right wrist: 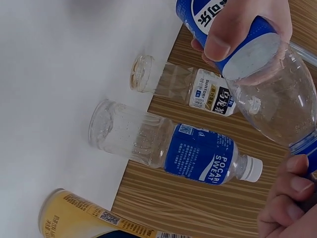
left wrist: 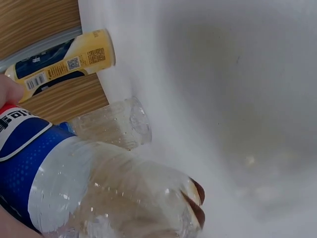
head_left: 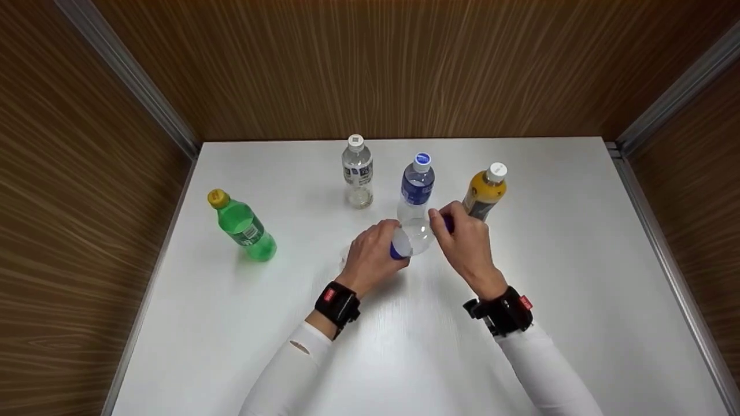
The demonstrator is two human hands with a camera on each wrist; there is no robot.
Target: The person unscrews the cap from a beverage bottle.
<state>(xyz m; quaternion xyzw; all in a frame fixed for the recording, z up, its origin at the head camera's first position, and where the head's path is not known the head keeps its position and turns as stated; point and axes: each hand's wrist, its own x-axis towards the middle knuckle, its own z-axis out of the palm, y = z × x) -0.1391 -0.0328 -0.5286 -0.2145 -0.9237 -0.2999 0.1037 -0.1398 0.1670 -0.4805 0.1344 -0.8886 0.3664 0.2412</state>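
Observation:
My left hand (head_left: 374,254) grips a clear cola bottle (head_left: 420,237) round its blue label, holding it tilted above the white table. Its rounded base (left wrist: 163,203) shows in the left wrist view. My right hand (head_left: 467,245) is at the bottle's neck end, with thumb and fingers pinching the blue cap (head_left: 448,223). Most of the cap is hidden behind those fingers. Right behind the held bottle stands a Pocari Sweat bottle (right wrist: 200,154) with a blue label. Past my right hand is a yellow bottle (head_left: 484,189) with a white cap.
A green bottle (head_left: 247,231) with a yellow cap stands at the left of the table (head_left: 404,358). Toward the back stands a clear Suntory bottle (head_left: 358,173) with a white cap. Wood-grain panels (head_left: 370,69) enclose the back and both sides.

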